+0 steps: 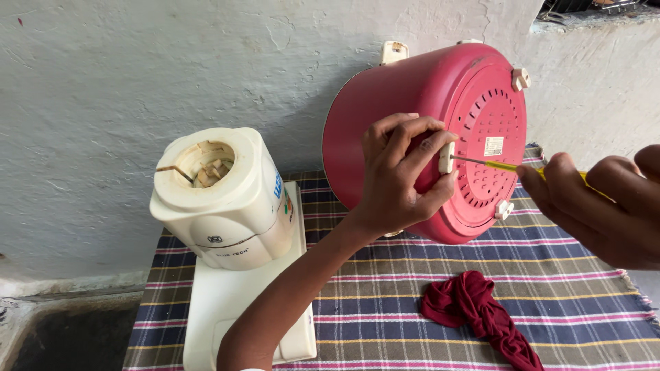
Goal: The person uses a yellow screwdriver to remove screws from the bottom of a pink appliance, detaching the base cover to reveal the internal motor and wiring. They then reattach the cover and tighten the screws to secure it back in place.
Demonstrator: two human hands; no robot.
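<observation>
A pink round cooker body (405, 96) lies tipped on its side against the wall, its vented base facing right. My left hand (399, 172) grips the rim of that base and pinches a small cream foot (447, 156). My right hand (598, 206) holds a yellow-handled screwdriver (512, 167), whose metal tip touches the cream foot. Other cream feet (520, 78) sit around the base.
A cream mixer base (223, 196) stands on a white slab (227, 302) at the left. A dark red cloth (481, 312) lies crumpled on the striped plaid mat (385, 302). A rough white wall (137, 82) rises behind; a dark recess (62, 336) lies at lower left.
</observation>
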